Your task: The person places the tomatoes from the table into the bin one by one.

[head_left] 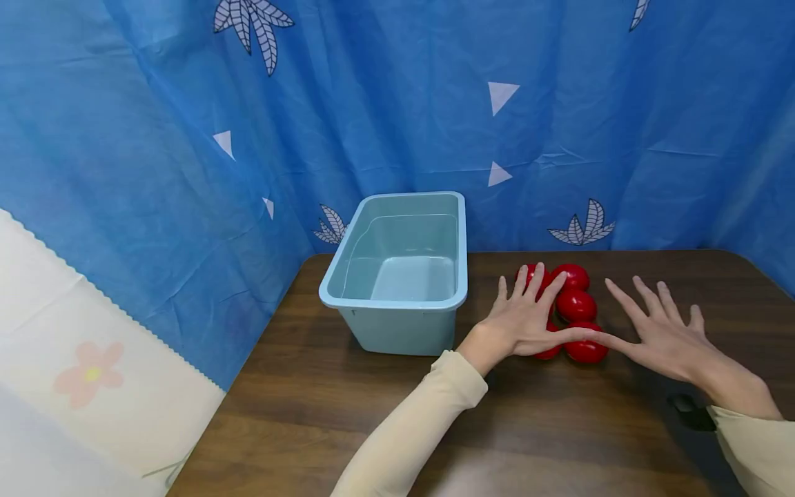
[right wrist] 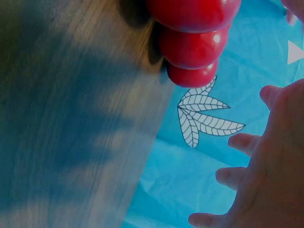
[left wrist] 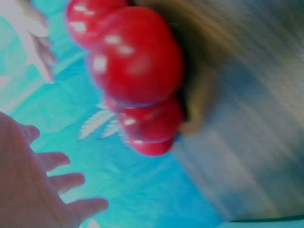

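Note:
Several shiny red round things (head_left: 575,305), tomato-like or ball-like, sit close together in rows on the table; their exact kind is unclear. My left hand (head_left: 520,323) hovers over their left side, fingers spread, hiding part of them in the head view. To the right of them, my right hand (head_left: 673,345) is spread as well. The two thumbs point toward each other and look to meet tip to tip above the nearest red thing (head_left: 586,351). Both wrist views show the red things (left wrist: 137,57) apart from the fingers, and neither hand holds anything.
A light blue plastic tub (head_left: 397,304) stands on the dark wooden table (head_left: 373,414), left of the red things. Blue curtain (head_left: 404,103) with leaf prints hangs behind and to the left. A small black object (head_left: 689,411) shows near the right wrist.

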`<state>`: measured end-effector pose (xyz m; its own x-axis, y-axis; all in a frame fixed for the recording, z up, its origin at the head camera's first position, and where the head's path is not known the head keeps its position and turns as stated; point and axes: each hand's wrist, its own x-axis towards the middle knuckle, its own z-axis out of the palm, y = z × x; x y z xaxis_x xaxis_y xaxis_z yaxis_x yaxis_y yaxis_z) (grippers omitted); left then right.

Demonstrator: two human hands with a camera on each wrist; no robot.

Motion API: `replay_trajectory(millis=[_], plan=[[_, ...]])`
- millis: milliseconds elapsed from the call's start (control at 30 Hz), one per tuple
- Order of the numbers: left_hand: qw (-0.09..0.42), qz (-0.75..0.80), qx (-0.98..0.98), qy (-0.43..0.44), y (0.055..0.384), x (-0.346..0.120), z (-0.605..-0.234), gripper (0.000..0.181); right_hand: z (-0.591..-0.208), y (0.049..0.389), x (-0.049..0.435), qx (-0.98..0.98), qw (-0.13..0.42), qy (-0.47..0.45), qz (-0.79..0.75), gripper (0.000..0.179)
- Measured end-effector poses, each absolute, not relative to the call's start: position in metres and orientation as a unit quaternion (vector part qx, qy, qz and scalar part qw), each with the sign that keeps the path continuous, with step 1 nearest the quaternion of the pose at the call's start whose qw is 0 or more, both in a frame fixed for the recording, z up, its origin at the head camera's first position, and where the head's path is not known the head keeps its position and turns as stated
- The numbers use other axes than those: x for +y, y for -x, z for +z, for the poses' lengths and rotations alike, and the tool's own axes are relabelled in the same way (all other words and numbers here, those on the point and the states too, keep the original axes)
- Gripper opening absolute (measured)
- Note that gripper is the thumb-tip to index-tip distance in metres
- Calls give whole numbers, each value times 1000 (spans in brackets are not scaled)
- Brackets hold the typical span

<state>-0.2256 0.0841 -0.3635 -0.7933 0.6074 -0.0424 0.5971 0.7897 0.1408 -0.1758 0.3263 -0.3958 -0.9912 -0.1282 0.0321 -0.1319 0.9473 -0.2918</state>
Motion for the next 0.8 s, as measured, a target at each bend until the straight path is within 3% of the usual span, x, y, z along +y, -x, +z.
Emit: replay_trajectory(millis=[200,367,567,667,800], plan=[[59,131,920,-365,204,65,-331,97,-398,174,322,-983,4,-93,157,108],[42,187,882,-430,187,26,-295,99,-400,170,319,-977,-3,-95,189,102],[-85,263,845,-457,182,-41,-270,103,-401,172,305,-972,3,-98,214,103],[-143,300,852,-405,186,-79,-266,97,-404,170,301,-968,14,-112,224,102],[-177,326,877,-306,196,-129,-267,97,-407,168,298,-965,34,-122,230,102]])
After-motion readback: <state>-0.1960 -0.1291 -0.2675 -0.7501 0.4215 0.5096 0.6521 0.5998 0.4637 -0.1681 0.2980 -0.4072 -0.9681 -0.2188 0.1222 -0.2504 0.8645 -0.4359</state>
